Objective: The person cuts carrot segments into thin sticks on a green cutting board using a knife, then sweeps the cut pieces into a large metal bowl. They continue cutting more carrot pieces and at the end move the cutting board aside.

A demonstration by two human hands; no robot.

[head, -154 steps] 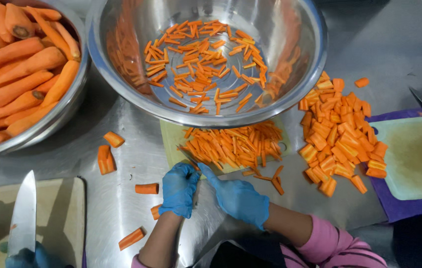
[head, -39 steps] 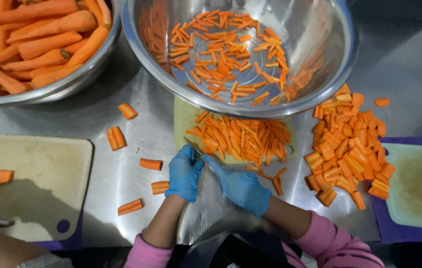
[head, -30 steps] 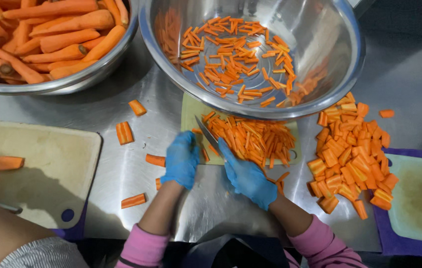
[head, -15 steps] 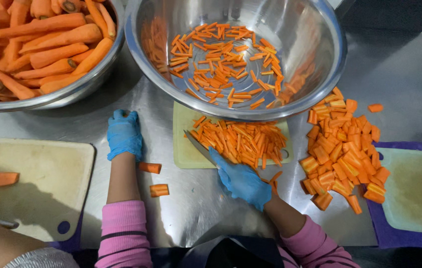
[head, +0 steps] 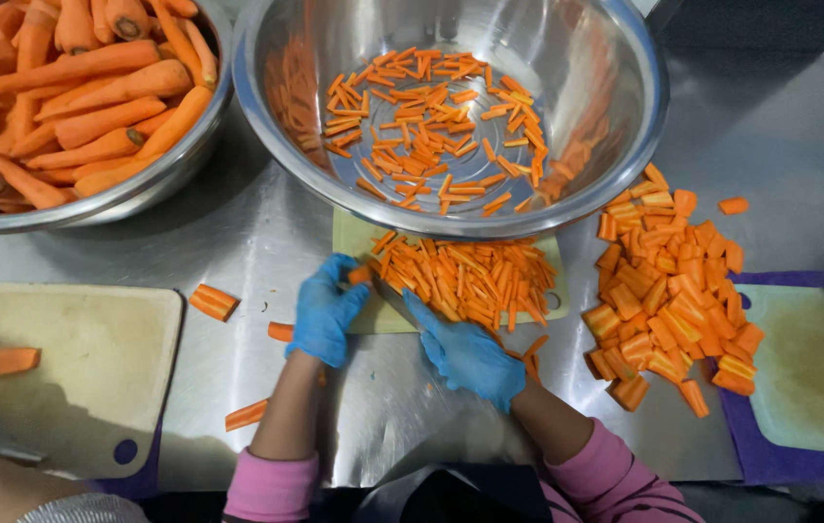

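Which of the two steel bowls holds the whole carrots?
The left bowl, heaped with whole carrots; the centre bowl holds only thin carrot sticks.

Bare steel counter (head: pixel 267 242) lies open between the left board (head: pixel 63 368) and the small middle board (head: pixel 364 315), dotted with a few carrot pieces (head: pixel 211 301). Far off, two big bowls (head: pixel 451 218) block the way. To the right, a chunk heap (head: pixel 669 291) fills the gap before the right board (head: pixel 809 387).

View: one head camera, looking straight down, close above the steel table (head: pixel 780 126).
Centre: small green cutting board (head: pixel 359 237), just below the large steel bowl (head: pixel 625 126).
Shared: nothing, single view.
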